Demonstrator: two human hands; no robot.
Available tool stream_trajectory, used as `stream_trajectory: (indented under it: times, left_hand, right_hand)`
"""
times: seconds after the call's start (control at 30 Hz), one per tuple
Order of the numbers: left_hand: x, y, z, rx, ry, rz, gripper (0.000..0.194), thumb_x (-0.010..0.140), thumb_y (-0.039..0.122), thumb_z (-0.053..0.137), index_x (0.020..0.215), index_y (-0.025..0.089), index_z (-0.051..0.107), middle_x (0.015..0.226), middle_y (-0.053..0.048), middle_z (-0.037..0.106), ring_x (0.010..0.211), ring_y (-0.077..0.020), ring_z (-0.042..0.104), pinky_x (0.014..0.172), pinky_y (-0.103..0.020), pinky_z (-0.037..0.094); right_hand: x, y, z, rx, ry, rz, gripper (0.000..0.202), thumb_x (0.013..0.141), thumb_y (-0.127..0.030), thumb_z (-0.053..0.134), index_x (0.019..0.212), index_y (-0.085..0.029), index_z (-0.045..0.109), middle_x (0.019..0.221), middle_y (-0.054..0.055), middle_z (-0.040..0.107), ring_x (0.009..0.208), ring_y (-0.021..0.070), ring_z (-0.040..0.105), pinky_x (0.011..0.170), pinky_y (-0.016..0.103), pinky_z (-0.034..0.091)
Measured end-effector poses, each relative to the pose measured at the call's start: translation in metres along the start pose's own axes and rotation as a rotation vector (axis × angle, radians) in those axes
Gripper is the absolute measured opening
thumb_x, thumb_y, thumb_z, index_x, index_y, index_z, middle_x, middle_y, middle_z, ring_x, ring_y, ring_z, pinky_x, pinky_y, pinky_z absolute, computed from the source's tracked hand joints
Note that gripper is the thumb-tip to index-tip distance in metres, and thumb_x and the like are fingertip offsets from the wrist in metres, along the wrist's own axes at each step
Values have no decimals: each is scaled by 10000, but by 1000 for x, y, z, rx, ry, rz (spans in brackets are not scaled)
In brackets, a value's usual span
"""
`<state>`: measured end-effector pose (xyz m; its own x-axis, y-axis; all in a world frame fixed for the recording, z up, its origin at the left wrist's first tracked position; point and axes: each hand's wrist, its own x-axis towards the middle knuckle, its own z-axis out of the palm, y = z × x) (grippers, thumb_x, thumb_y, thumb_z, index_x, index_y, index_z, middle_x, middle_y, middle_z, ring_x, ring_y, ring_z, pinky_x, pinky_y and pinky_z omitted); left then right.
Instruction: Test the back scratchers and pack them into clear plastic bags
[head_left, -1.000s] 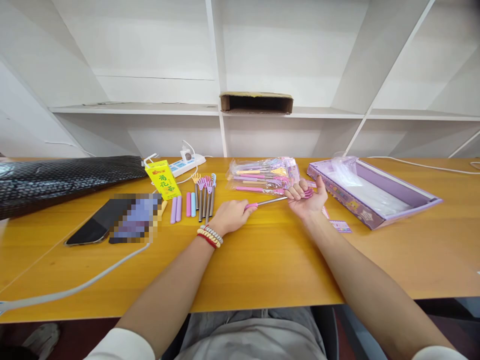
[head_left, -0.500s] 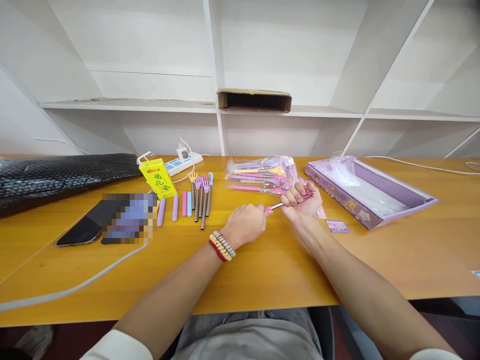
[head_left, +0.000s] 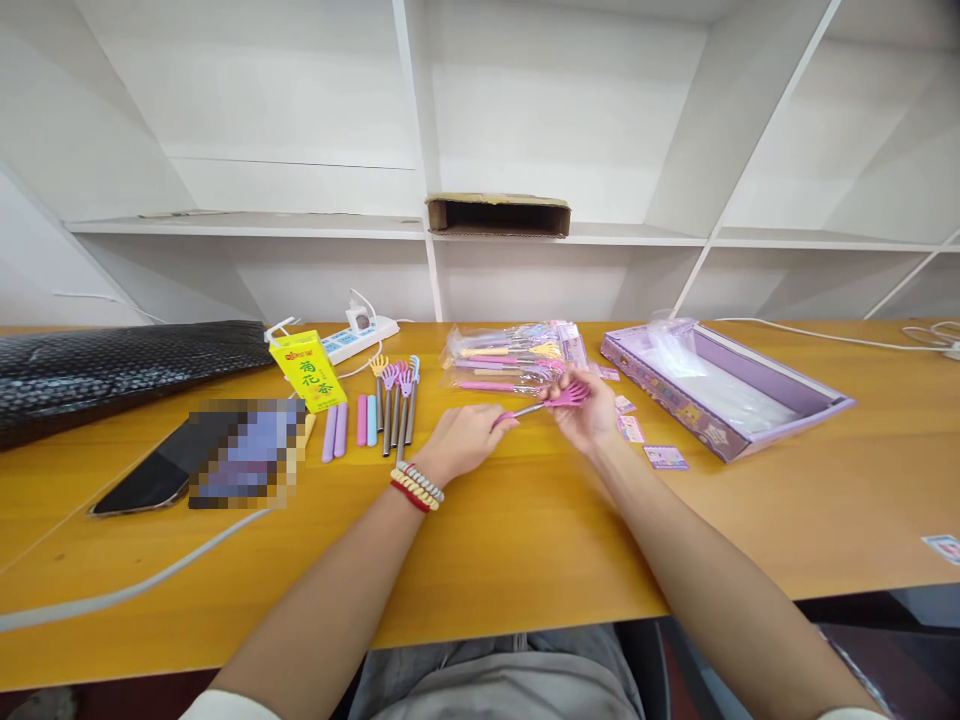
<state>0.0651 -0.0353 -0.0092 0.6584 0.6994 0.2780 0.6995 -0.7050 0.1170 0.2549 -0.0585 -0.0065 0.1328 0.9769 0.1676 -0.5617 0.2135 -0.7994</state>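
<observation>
Between my hands is a pink claw-headed stick [head_left: 534, 408] with a metal shaft. My left hand [head_left: 469, 440] is closed on its pink handle end, and my right hand [head_left: 585, 410] holds it by the pink claw head. To the left of my left hand lie several metal rods with coloured claw heads [head_left: 395, 405]. Beside them are loose handle sleeves, a pink one [head_left: 361, 420], a blue one [head_left: 372, 420] and purple ones [head_left: 335, 432]. Just behind my hands sits a pile of plastic-bagged claw sticks [head_left: 510, 355].
A purple open box [head_left: 660, 395] with clear plastic inside stands at the right, small cards [head_left: 665, 458] near it. At the left are a yellow drink carton [head_left: 307, 370], a power strip [head_left: 360, 340], phones [head_left: 150, 465], a white cable [head_left: 180, 560] and a black wrapped bundle [head_left: 127, 370].
My right hand has opened its grip somewhat and turned, so the pink claw head now shows. The view has shifted slightly, moving the scene a little left and down.
</observation>
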Motion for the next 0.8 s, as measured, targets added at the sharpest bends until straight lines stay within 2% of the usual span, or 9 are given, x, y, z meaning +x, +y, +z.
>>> stream_trajectory:
  times: [0.07, 0.17, 0.27, 0.4, 0.5, 0.6, 0.7, 0.8]
  left_hand:
    - [-2, -13, -1, 20, 20, 0, 470, 896, 511, 219, 888, 215, 584, 871, -37, 652, 805, -190, 593, 627, -273, 354]
    - [-5, -28, -5, 68, 48, -20, 470, 884, 531, 250, 899, 217, 600, 877, -35, 651, 820, -185, 592, 631, -267, 352]
    - [-8, -35, -9, 73, 46, 10, 457, 880, 532, 270, 936, 234, 613, 909, -29, 649, 837, -174, 592, 650, -262, 361]
    - [-10, -38, -12, 36, 9, 33, 475, 880, 537, 260, 965, 239, 621, 924, -32, 654, 863, -172, 591, 689, -259, 377]
    - [-12, -40, -13, 66, -51, -38, 581, 859, 591, 212, 830, 191, 633, 850, -64, 658, 811, -198, 598, 648, -271, 383]
    - [-13, -40, -13, 147, -105, -79, 642, 843, 618, 168, 707, 174, 612, 755, -84, 648, 721, -223, 601, 606, -298, 386]
    - [-14, -38, -10, 248, -129, -81, 603, 800, 641, 265, 725, 164, 627, 717, -107, 640, 688, -252, 606, 605, -328, 402]
    - [-13, -35, -8, 350, -173, -127, 472, 792, 516, 368, 731, 146, 653, 706, -137, 640, 689, -280, 618, 607, -351, 417]
  right_hand:
    - [2, -4, -6, -234, -53, 74, 224, 704, -372, 605, 673, -166, 522, 674, 45, 596, 678, 187, 602, 539, 298, 513]
    - [0, -7, -14, -564, -158, 139, 314, 648, -376, 694, 825, -159, 552, 824, 67, 631, 652, 194, 626, 418, 252, 479]
    - [-2, -6, -17, -762, -222, 138, 340, 662, -389, 687, 867, -160, 538, 722, 37, 609, 497, 138, 579, 333, 191, 378]
    - [-2, -3, -21, -892, -272, 121, 219, 734, -349, 604, 795, -164, 505, 521, -42, 488, 385, 66, 442, 343, 162, 299]
    - [-2, -1, -24, -904, -288, 101, 186, 748, -326, 572, 798, -174, 479, 511, -58, 457, 394, 65, 424, 366, 167, 304]
    - [-3, 2, -23, -931, -292, 182, 277, 735, -368, 583, 915, -171, 507, 555, -46, 495, 392, 74, 413, 359, 183, 291]
    - [-6, 7, -18, -1027, -317, 197, 298, 723, -415, 582, 825, -136, 579, 598, -8, 535, 408, 63, 385, 382, 196, 280]
    - [-9, 12, -11, -1102, -312, 160, 300, 717, -419, 568, 690, -121, 599, 556, -7, 510, 448, 70, 380, 433, 207, 290]
